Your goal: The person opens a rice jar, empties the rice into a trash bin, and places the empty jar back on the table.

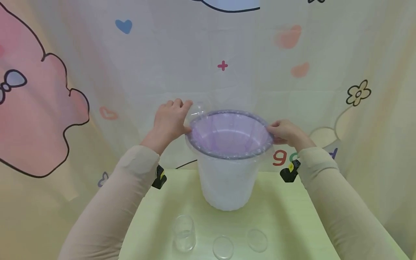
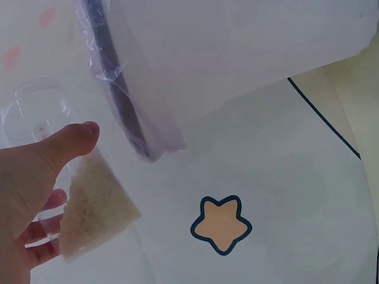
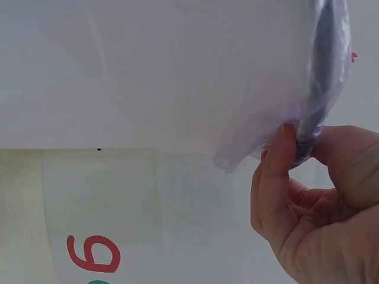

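A white trash can (image 1: 227,184) with a dark rim stands on the table, lined with a thin purple bag (image 1: 229,133) folded over the rim. My left hand (image 1: 172,117) is raised at the can's left side, its fingers wrapped round a clear plastic cup (image 1: 199,110). Pale, grainy stuff like rice (image 2: 95,207) fills part of the cup in the left wrist view. On the opposite side my right hand (image 1: 286,133) pinches the rim and the bag's edge between thumb and fingers. The loose bag edge (image 3: 228,161) hangs below those fingertips.
Near the table's front stands another clear cup (image 1: 184,234). To its right two clear round lids (image 1: 223,247) lie flat on the pale table (image 1: 279,216). A printed curtain (image 1: 224,43) hangs close behind the can.
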{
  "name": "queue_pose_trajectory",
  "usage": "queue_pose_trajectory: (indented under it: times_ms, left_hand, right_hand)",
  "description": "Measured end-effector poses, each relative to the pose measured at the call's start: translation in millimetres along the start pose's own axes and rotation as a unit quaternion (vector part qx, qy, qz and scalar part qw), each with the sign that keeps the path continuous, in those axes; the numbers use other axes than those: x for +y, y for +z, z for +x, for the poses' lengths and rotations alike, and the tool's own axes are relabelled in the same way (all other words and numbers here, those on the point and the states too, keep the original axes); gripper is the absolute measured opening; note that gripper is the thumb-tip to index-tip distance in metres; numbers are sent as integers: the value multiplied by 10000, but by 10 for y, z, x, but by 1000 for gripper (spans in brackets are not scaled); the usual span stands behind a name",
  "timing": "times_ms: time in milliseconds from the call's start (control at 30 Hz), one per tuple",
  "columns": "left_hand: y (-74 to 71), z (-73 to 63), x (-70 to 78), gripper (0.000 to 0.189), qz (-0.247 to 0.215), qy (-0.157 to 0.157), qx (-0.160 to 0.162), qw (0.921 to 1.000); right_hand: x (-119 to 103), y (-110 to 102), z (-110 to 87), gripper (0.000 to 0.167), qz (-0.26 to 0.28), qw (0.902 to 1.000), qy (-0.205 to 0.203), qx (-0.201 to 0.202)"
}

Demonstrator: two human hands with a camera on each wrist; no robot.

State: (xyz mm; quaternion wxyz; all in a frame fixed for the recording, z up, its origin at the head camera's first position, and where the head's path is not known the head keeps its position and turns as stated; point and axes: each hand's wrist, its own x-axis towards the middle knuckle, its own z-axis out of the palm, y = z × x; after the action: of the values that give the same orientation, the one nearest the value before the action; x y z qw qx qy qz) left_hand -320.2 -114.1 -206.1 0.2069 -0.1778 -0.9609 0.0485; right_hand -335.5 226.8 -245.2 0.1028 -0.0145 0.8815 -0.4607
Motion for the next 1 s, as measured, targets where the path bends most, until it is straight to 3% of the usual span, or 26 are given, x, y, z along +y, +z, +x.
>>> queue_pose_trajectory:
  times_ms: [433,800,1000]
  left_hand:
    - [15,70,135,77,944,591,25,9938]
    - [-23,111,230,72,1324,910,-13,9870]
    - [-12,111,257,62,1412,1077,211,9839]
  right_hand:
    - [4,30,-2,46,-31,9998,-108,155]
    - [5,35,5,47,44,9998,-49,190]
    - [10,35,4,46,18,9998,-70,205]
